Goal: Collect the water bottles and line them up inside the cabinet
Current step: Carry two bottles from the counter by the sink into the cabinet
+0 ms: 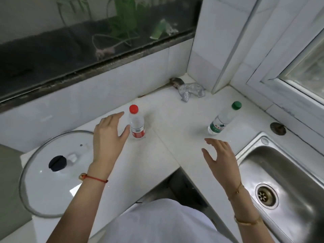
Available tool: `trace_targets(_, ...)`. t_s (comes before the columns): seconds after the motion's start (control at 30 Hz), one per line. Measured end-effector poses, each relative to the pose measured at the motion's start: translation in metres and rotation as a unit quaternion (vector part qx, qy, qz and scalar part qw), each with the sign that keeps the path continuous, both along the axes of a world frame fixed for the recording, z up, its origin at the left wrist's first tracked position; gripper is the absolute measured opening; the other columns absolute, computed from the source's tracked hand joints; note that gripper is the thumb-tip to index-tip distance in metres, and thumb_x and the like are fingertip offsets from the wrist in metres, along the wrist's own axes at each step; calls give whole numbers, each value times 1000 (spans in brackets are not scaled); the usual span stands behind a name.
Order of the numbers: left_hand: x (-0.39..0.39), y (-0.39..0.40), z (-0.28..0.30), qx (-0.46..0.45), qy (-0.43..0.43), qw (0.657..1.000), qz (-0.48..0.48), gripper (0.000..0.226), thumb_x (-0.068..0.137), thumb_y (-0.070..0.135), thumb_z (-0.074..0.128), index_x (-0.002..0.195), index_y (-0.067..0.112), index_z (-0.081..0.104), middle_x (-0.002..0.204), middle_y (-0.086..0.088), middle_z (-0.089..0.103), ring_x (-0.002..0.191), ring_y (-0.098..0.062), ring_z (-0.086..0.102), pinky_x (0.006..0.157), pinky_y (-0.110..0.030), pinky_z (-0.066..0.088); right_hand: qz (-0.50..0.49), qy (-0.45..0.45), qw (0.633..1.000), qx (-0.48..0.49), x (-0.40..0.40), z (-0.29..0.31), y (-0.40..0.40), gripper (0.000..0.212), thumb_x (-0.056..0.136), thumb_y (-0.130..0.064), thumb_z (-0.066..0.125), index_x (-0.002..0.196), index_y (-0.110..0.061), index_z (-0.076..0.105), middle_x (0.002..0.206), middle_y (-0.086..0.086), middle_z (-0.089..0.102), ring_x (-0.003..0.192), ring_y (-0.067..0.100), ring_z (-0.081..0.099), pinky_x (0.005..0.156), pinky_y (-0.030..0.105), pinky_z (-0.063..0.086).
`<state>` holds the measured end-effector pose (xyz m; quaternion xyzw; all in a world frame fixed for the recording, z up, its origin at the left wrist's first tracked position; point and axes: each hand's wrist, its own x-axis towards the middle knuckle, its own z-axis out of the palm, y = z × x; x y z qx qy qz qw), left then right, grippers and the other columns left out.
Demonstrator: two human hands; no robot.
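your left hand (109, 132) hovers over the white counter (163, 155) with its fingers spread and relaxed, holding nothing. the thumb sits just beside the red-capped bottle (136, 124), and whether it touches the plastic cannot be told from this angle. that bottle stands upright near the middle of the counter, clear with a red label low on its body.

your right hand (220, 160) is likewise spread wide and holding nothing, palm turned inward, fingers pointing toward the far side. it floats near the green-capped bottle (223, 120) but clearly apart from it. this second bottle stands further right, with a green label around its lower half (it looks tilted, cap leaning to the right, though the wide lens may account for that).

a glass pot lid (52, 172) with a black knob lies flat on the near left of the counter, partly under your left forearm. a steel sink (289, 181) with its drain occupies the right side. a crumpled silver scrubber (191, 91) lies in the far corner by the tiled wall. a red string bracelet (94, 178) circles your left wrist, and a thin gold bangle (247, 221) sits on your right forearm.
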<state>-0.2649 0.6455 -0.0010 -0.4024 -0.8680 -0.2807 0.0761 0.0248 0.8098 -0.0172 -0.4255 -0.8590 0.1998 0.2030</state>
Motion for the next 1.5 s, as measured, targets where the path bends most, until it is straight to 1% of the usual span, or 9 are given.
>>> trace_targets(0.2,-20,56,-3,-51,-38,998,7,48,88,29,68,131,11,57,125,-13,65,108,-34,61,90,-45,51,2,-7,1000,2,1,-7,25,31,88,-22,66,119,-16,62,112,-2,66,110,19,55,92,32,48)
trace_targets(0.33,-25,74,-12,-77,-66,995,1,44,86,26,70,126,13,58,114,-11,67,98,-32,64,80,-44,55,-4,-6,1000,2,2,-10,38,32,88,-21,66,119,-15,62,112,-2,66,110,20,56,92,32,48)
trace_targets(0.47,-25,81,-14,-58,-89,994,2,33,85,14,71,116,12,62,102,-12,68,88,-30,63,74,-40,53,-12,-2,1000,-1,3,-12,50,32,88,-21,66,119,-15,62,111,-1,66,109,19,56,91,28,45)
trace_targets(0.77,11,95,16,30,-59,997,-44,35,84,13,73,118,10,65,103,-10,68,86,-23,62,80,-33,52,-98,38,993,55,12,-5,110,30,87,-17,66,116,-9,61,107,8,66,97,28,59,83,39,52)
trace_targets(1.0,44,115,26,17,-89,993,-74,41,84,19,75,123,13,65,108,-5,70,91,-17,63,85,-23,47,-137,32,989,40,-3,-7,175,43,86,-25,67,122,-7,52,114,13,61,99,30,58,80,39,48)
trace_targets(1.1,57,118,26,21,-101,991,-84,42,83,18,76,123,14,65,108,-3,70,91,-14,62,85,-23,48,-137,24,990,28,-11,-14,187,39,87,-26,66,118,-8,52,114,11,60,98,30,58,77,39,49)
trace_targets(1.27,72,114,26,24,-110,989,-93,42,82,18,77,122,15,66,104,0,70,88,-12,61,82,-26,52,-117,37,992,13,-15,-16,188,25,86,-22,66,106,-9,56,104,8,60,91,28,58,75,40,51)
trace_targets(1.4,77,103,25,19,-107,990,-90,42,81,17,78,122,15,66,106,0,70,90,-14,63,83,-26,53,-81,42,996,26,-9,-15,164,25,85,-20,68,103,-9,55,105,8,60,91,25,56,74,31,47)
trace_targets(1.5,81,91,25,17,-102,991,-83,43,79,15,79,121,14,67,105,-1,71,89,-14,63,81,-23,49,-65,54,996,25,2,-15,139,26,84,-20,69,103,-9,54,105,6,60,91,23,56,74,35,51)
